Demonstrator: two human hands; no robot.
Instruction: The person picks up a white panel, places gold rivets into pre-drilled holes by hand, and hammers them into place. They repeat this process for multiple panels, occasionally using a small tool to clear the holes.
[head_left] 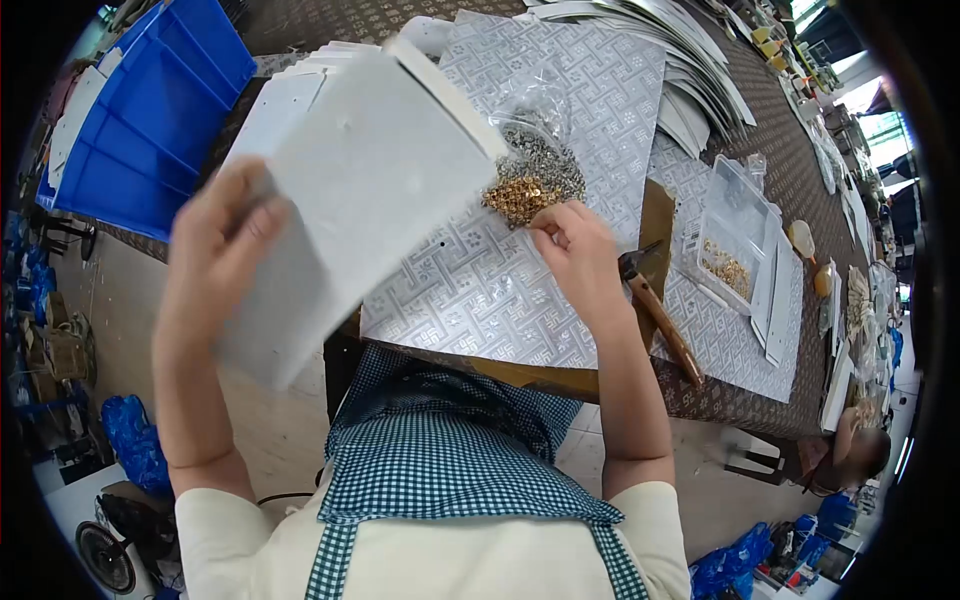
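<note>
My left hand (215,250) holds a white cardboard box piece (360,190) up and tilted, thumb on its face. My right hand (575,250) rests on the patterned silver sheet (480,300) with fingertips pinched at the edge of a pile of small gold and silver metal fittings (530,180), which spill from a clear plastic bag (530,100). Whether the fingers hold a fitting is too small to tell. A wooden-handled hammer (660,315) lies just right of my right wrist.
A clear plastic tray (735,235) with gold fittings sits to the right. Stacked white card pieces (680,60) fan out at the back. Blue bins (150,110) stand at the left. Another person (865,445) is at far right. My checked apron (440,450) is below.
</note>
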